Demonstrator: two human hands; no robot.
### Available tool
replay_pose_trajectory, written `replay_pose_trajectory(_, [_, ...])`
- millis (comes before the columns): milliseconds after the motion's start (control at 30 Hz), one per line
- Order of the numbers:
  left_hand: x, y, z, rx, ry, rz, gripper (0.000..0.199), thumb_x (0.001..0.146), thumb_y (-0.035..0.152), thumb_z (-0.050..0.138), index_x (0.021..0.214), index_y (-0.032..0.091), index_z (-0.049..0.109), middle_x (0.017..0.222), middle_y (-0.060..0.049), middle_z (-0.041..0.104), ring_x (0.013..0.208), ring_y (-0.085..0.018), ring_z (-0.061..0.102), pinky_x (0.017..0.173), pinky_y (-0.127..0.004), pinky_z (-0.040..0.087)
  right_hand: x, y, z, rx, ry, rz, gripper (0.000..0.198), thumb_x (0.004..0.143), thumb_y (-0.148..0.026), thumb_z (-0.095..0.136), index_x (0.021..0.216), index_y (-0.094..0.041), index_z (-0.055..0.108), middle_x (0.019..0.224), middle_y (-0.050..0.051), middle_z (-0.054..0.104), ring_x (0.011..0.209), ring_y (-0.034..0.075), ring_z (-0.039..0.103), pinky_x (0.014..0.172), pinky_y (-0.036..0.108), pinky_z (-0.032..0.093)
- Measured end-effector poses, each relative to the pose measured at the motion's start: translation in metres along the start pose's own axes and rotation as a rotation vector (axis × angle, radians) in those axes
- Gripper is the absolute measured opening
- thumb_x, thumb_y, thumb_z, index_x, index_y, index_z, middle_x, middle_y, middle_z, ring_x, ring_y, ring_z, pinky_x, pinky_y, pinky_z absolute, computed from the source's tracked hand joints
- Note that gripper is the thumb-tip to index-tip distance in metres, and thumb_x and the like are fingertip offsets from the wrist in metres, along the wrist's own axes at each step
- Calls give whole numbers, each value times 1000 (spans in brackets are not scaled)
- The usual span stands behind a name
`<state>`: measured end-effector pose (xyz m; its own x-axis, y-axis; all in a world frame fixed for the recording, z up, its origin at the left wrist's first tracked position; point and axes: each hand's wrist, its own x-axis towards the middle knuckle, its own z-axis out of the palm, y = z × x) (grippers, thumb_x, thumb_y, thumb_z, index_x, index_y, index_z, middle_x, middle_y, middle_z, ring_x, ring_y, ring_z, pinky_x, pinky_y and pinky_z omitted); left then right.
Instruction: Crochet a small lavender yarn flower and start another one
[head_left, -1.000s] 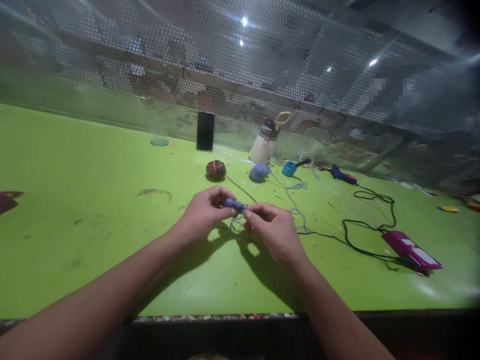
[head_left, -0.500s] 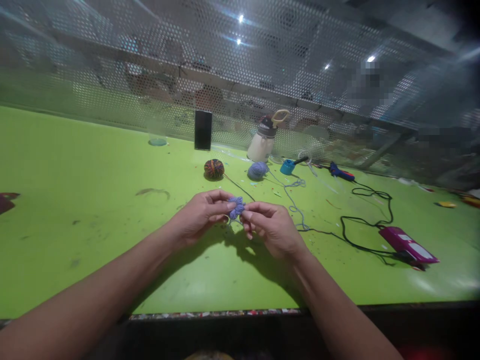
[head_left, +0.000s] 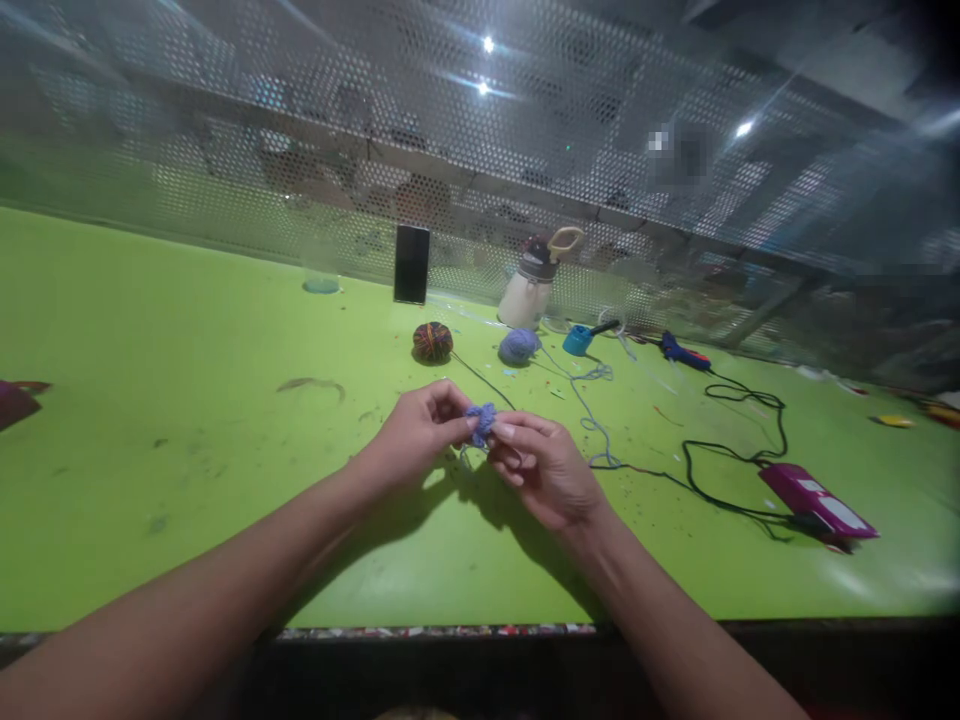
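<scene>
A small purple crocheted piece (head_left: 481, 422) is pinched between my two hands above the green table. My left hand (head_left: 420, 425) grips its left side with thumb and fingers. On the other side, my right hand (head_left: 546, 462) holds its right edge between thumb and index finger. A thin loop of yarn hangs below the piece. Beyond the hands lie a purple yarn ball (head_left: 519, 346), with its strand trailing loosely to the right, and a dark multicoloured yarn ball (head_left: 433, 342), whose strand runs towards my hands.
Behind the yarn stand a phone (head_left: 412, 264), a white bottle (head_left: 526, 290) and a blue container (head_left: 577, 340). To the right lie a glue gun (head_left: 684, 352), its black cord and a magenta box (head_left: 817, 500). A perforated metal screen (head_left: 315, 130) borders the green table (head_left: 187, 340).
Both hands have shifted slightly, and the crocheted piece is turned and squeezed narrower between the fingers. The whole view has moved a little.
</scene>
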<state>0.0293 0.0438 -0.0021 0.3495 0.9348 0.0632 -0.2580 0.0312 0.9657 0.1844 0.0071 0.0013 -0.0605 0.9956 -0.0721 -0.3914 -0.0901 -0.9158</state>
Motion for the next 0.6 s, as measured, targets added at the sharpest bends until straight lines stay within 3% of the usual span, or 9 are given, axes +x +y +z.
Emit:
replay_pose_trajectory(133, [-1, 0, 4, 41, 33, 61, 16, 68, 7, 73, 66, 16, 59, 64, 2, 61, 63, -12, 54, 64, -27, 40, -2, 2, 0, 47, -33, 38, 13, 62, -22, 79, 68, -14, 70, 46, -8, 46, 38, 2, 24, 36, 15, 23])
replay_pose_trajectory(267, [-3, -1, 7, 36, 4, 62, 15, 69, 8, 72, 66, 15, 60, 63, 2, 61, 60, -12, 53, 62, -27, 39, -2, 1, -7, 62, -98, 56, 11, 66, -21, 77, 69, -14, 69, 42, -11, 36, 40, 2, 17, 38, 15, 25])
replay_pose_trajectory(400, [-3, 0, 5, 2, -11, 51, 12, 71, 13, 73, 69, 15, 61, 64, 1, 61, 58, -11, 52, 60, -27, 39, -1, -4, -11, 63, -160, 66, 18, 63, -23, 78, 75, -13, 69, 49, -8, 43, 41, 3, 23, 39, 16, 28])
replay_pose_trajectory(600, [-3, 4, 3, -36, 37, 58, 15, 66, 10, 77, 69, 15, 64, 67, 0, 63, 65, -12, 55, 66, -27, 41, -2, -7, -8, 19, -140, 64, 21, 69, -31, 79, 76, -15, 67, 64, -2, 58, 48, 5, 45, 43, 17, 34])
